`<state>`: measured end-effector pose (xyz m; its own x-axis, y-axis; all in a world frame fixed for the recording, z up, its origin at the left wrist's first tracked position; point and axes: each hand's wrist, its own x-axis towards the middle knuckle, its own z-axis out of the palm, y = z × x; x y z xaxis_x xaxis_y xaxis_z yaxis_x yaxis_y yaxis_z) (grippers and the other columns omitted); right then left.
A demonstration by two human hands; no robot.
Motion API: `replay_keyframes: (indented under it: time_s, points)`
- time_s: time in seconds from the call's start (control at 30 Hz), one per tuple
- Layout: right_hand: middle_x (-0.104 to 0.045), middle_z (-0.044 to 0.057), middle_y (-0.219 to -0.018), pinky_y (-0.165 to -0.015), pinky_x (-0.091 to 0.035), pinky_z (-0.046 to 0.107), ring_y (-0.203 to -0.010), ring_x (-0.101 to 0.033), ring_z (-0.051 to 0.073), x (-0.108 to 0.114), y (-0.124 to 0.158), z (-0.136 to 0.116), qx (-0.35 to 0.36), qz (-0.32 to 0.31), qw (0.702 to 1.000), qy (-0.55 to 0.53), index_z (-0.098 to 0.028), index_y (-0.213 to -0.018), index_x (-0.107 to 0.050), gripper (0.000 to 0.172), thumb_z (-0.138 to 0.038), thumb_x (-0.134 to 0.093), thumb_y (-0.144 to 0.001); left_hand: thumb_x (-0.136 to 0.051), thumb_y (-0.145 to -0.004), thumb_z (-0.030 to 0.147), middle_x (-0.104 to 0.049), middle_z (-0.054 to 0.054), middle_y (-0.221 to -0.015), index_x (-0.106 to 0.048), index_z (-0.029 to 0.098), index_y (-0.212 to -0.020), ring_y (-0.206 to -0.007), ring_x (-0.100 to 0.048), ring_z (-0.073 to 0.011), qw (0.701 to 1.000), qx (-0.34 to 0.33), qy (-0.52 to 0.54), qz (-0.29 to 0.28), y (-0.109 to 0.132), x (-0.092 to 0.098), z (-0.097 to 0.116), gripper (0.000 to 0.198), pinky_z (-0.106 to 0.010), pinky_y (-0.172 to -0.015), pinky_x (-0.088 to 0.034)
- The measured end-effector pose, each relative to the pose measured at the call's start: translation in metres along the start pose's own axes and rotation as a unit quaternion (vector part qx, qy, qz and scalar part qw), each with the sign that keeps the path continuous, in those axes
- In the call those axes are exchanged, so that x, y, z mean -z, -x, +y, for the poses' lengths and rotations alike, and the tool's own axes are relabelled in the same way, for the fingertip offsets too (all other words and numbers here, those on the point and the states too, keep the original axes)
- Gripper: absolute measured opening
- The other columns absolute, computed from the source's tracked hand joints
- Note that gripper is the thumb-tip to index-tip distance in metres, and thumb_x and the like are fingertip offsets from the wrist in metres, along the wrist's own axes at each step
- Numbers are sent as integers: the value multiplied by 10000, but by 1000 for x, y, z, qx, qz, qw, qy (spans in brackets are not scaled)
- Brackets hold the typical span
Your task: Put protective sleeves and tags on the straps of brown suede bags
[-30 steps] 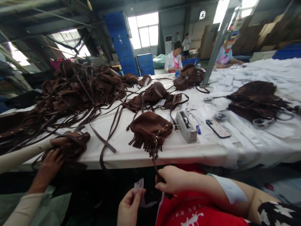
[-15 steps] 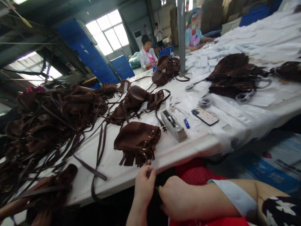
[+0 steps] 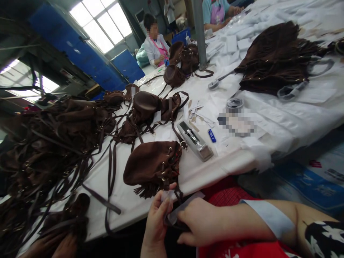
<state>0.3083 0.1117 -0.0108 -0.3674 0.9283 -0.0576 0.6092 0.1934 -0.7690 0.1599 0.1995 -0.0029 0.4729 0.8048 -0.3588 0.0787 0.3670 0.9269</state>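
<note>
Evidently, the white table (image 3: pixel 129 204) spread beneath the tape dispenser (image 3: pixel 195 141), the fringed brown bag (image 3: pixel 149 163) lay just left of it, and on its near side the right hand (image 3: pixel 200 220) curled, its grip hidden, while the left hand (image 3: pixel 158 219) pinched translucent film (image 3: pixel 168 196).

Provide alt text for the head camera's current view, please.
A person's left hand and right hand handle translucent film and a dark strap beside a brown fringed bag on a white table. A tape dispenser sits right of the bag; more brown bags are heaped at left.
</note>
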Motion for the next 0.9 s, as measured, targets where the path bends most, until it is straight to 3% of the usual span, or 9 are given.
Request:
replay_keyframes:
  time_s: [0.13, 0.3, 0.43, 0.53, 0.63, 0.7, 0.77, 0.83, 0.9]
  points:
    - [-688, 59, -728, -568, -420, 264, -658, -628, 203, -1, -2, 2, 11, 2, 999, 33, -184, -853, -700, 462, -611, -536, -784, -727, -733, 374, -375, 59, -552, -645, 161, -1033, -520, -296, -74, 996, 5, 87, -21, -3, 5, -8, 378, -186, -497, -248]
    - [-695, 49, -732, -510, -352, 254, -611, -611, 188, 2, -4, 3, 14, 2, 1000, 15, -194, -858, -699, 485, -639, -517, -791, -740, -726, 317, -366, 62, -538, -656, 156, -975, -504, -289, -64, 989, 17, 145, -23, -4, 5, -9, 308, -179, -485, -254]
    - [-691, 42, -708, -493, -307, 248, -580, -583, 169, 13, 1, 1, 12, -15, 1000, -12, -197, -866, -710, 488, -633, -496, -815, -751, -705, 263, -575, -8, -711, -631, 164, -810, -490, -310, -37, 984, -7, 177, -6, -7, 7, -9, 188, -168, -461, -260]
    - [-684, 43, -679, -503, -295, 249, -551, -553, 153, 35, 12, 8, -18, 4, 1000, -3, -195, -826, -717, 445, -576, -489, -849, -755, -697, 265, -636, -38, -876, -583, 166, -736, -468, -308, -11, 982, -33, 189, -2, -10, 8, -9, 202, -161, -452, -261]
    - [-679, 41, -696, -541, -310, 248, -603, -572, 152, 76, 24, 35, -123, 123, 984, 35, -193, -777, -692, 378, -482, -475, -889, -748, -706, 284, -617, -24, -836, -577, 168, -758, -467, -317, -8, 983, -33, 181, 3, -10, 8, -9, 213, -156, -452, -266]
    - [-686, 48, -758, -595, -338, 250, -679, -599, 161, 108, 27, 61, -230, 241, 939, 85, -189, -831, -670, 354, -436, -432, -921, -762, -694, 301, -622, -28, -831, -588, 167, -782, -476, -334, -11, 985, -19, 170, 21, -9, 8, -8, 236, -159, -468, -296]
    - [-697, 67, -867, -670, -372, 255, -796, -625, 182, 136, 26, 87, -319, 318, 882, 136, -182, -950, -642, 301, -397, -432, -929, -779, -680, 314, -637, -33, -829, -602, 171, -796, -486, -357, -19, 987, -4, 156, 36, -9, 8, -7, 255, -169, -491, -331]
    - [-691, 106, -982, -742, -400, 267, -913, -630, 210, 154, 19, 109, -380, 319, 851, 172, -160, -1053, -609, 288, -373, -478, -910, -790, -669, 329, -634, -24, -784, -616, 183, -814, -483, -374, -35, 990, 3, 140, 29, -10, 9, -6, 269, -185, -485, -335]
    - [-668, 157, -1069, -779, -422, 289, -988, -625, 248, 163, 8, 124, -428, 271, 842, 186, -122, -1096, -592, 315, -344, -527, -881, -796, -659, 350, -587, 4, -674, -625, 194, -830, -462, -372, -51, 992, -1, 125, 5, -11, 9, -4, 287, -196, -455, -306]
